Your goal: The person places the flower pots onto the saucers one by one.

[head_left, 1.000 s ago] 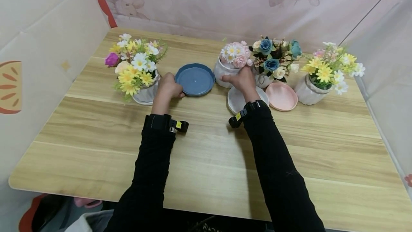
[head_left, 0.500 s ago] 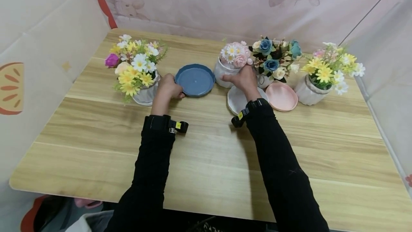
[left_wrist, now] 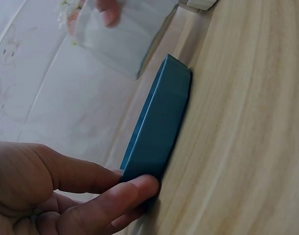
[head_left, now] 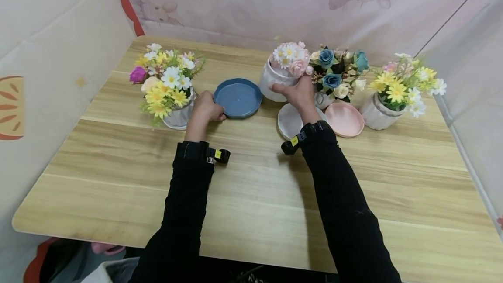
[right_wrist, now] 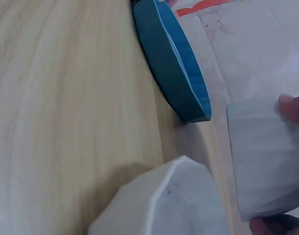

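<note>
My left hand pinches the near-left rim of a dark blue round saucer. In the left wrist view, thumb and fingers grip the edge of this saucer, which rests on the table. Farther right, my right hand holds a white ribbed flowerpot with pink and white flowers. In the right wrist view the pot is raised off the tabletop, with fingertips on two sides of it. Below the right hand lies a white saucer, partly hidden by the wrist.
A pink saucer lies right of the white one. Behind it stands a pot of blue and cream roses. Pots of yellow and white flowers stand at far right and at left, the left one near my left hand.
My right hand has lifted the pot with pink and white flowers slightly off the table. My left hand and the blue saucer stay where they were.
</note>
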Action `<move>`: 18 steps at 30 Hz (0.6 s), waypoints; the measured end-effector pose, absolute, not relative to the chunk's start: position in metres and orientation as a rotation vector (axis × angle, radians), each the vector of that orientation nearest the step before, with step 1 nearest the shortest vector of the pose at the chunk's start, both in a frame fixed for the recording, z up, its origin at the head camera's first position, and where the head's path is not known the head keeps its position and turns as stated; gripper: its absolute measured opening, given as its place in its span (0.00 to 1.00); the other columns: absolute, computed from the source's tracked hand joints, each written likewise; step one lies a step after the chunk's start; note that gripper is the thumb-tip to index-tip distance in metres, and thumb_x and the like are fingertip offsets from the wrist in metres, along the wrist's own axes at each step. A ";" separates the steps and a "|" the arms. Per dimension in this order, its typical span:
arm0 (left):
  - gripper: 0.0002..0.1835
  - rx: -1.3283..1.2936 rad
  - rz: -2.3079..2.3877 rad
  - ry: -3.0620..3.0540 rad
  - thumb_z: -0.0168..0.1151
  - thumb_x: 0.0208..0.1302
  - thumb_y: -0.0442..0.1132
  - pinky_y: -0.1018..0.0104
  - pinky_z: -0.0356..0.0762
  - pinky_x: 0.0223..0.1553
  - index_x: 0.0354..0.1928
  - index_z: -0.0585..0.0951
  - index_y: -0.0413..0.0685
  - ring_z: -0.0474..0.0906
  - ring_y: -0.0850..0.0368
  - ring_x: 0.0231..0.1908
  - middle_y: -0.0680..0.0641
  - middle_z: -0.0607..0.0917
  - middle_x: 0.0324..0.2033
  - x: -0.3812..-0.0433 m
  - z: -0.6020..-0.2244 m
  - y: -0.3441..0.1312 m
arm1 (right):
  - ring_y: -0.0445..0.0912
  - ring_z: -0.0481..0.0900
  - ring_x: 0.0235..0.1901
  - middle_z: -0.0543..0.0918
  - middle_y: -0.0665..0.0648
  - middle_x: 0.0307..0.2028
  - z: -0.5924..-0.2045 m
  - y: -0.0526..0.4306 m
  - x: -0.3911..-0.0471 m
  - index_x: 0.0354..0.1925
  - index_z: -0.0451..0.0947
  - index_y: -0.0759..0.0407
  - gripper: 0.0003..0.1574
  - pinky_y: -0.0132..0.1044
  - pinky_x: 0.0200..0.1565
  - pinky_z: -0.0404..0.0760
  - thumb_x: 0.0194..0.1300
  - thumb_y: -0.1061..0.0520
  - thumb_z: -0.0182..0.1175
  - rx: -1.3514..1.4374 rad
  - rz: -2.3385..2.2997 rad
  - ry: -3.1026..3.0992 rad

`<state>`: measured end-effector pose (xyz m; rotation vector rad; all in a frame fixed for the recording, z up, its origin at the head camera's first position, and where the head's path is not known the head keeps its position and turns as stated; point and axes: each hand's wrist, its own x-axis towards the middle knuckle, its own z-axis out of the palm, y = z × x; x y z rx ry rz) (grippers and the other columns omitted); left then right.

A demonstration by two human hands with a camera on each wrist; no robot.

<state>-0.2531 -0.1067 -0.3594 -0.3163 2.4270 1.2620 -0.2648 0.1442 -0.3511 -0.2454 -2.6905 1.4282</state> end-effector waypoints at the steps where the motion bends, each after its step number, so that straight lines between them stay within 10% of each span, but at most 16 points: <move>1: 0.32 -0.318 1.260 2.426 0.54 0.63 0.30 0.66 0.80 0.30 0.67 0.55 0.33 0.81 0.57 0.20 0.32 0.73 0.50 -0.253 -0.360 -0.107 | 0.45 0.64 0.59 0.66 0.55 0.61 -0.350 0.143 -0.265 0.67 0.54 0.52 0.61 0.33 0.57 0.63 0.42 0.39 0.73 -0.244 1.438 -2.683; 18: 0.27 -0.301 1.236 2.479 0.49 0.64 0.31 0.64 0.80 0.31 0.64 0.59 0.33 0.81 0.56 0.21 0.37 0.76 0.39 -0.248 -0.357 -0.106 | 0.43 0.67 0.56 0.69 0.54 0.59 -0.354 0.112 -0.263 0.67 0.55 0.52 0.61 0.28 0.55 0.64 0.39 0.44 0.77 -0.154 1.540 -2.652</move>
